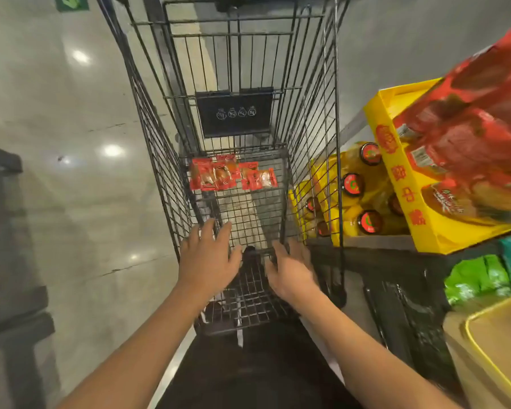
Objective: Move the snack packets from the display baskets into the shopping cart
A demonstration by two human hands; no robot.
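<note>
Hands are both reaching over the near end of the shopping cart [236, 119] at lower centre of the frame. The left hand [208, 261] is spreading its fingers flat, released, fingertips lying at the wire rim; it is grasping nothing. The right hand [289, 270] is blurred; fingers are looking loosely extended near the rim and are holding nothing, so both are reading as empty, probably having let go over the cart or steadying it. Snack packets [232, 175], red and several in number, are lying on the cart floor toward its far end, at centre of the frame, well apart from both hands. At right of the frame, a yellow display box [401, 184] is tilting toward the cart side, with red packaged goods [469, 137] in it, blurred. Judgement: more stock is remaining to move
</note>
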